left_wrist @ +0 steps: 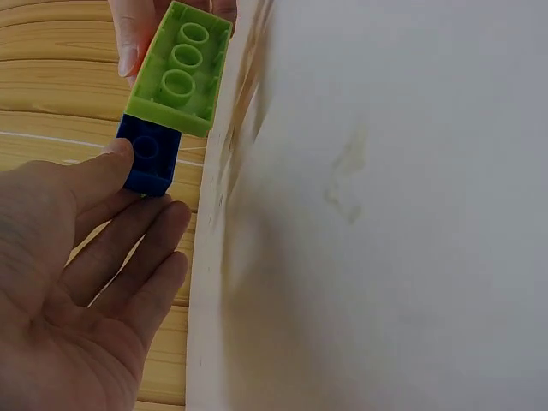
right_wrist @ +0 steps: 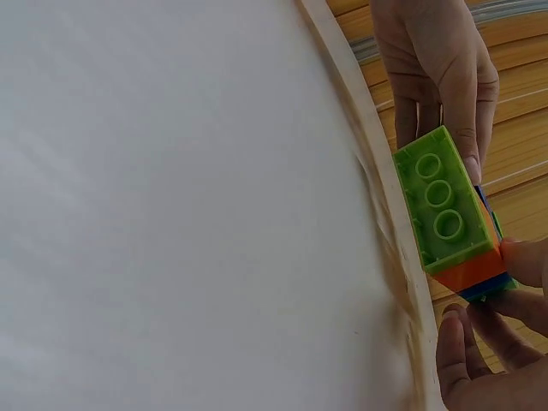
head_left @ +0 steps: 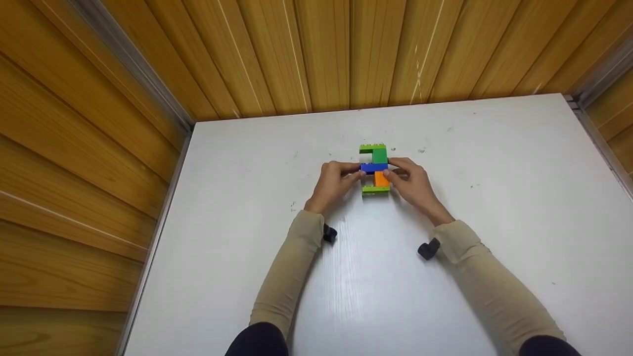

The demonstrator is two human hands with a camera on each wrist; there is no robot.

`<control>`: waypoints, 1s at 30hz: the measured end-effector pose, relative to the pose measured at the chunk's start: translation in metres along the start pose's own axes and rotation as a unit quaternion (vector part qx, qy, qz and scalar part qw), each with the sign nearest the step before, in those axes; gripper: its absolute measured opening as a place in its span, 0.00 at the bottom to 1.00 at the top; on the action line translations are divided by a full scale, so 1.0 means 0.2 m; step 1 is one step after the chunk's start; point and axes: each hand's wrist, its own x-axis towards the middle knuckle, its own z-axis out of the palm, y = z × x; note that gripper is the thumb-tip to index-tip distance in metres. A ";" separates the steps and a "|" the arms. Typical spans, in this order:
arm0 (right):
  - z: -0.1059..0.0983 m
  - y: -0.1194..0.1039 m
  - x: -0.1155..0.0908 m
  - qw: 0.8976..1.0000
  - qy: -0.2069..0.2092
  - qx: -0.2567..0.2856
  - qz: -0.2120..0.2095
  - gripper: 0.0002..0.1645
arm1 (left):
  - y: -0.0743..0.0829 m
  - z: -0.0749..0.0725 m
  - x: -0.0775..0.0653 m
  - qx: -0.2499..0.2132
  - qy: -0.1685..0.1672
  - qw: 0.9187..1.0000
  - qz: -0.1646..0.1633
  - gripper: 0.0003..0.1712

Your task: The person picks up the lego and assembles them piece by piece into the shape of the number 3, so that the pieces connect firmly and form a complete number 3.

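Both hands hold one assembly of toy building bricks over the table. In the head view a light green brick (head_left: 373,148) forms its far end, followed by a darker green brick (head_left: 380,156), a blue brick (head_left: 374,167), an orange brick (head_left: 381,179) and another light green brick (head_left: 375,190) at the near end. My left hand (head_left: 332,182) pinches the free left end of the blue brick between thumb and fingers. From the other side my right hand (head_left: 411,182) grips the assembly, its thumb at the orange and blue bricks. The near brick's hollow underside (left_wrist: 178,73) faces the wrist cameras.
A white table (head_left: 237,207) with small scuff marks lies beneath the hands. Yellow wood-look panels (head_left: 326,54) rise behind it and along its left side. Black wrist devices (head_left: 428,248) protrude from the sleeve cuffs.
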 end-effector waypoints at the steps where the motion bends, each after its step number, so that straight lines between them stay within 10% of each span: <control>1: 0.00 0.00 0.01 1.000 -0.002 -0.002 0.001 0.30 | 0.00 0.00 0.01 0.000 -0.002 1.000 -0.002 0.19; 30: 0.02 0.02 0.13 0.997 -0.017 -0.062 0.034 0.29 | -0.03 -0.01 0.15 0.053 -0.039 0.997 -0.048 0.17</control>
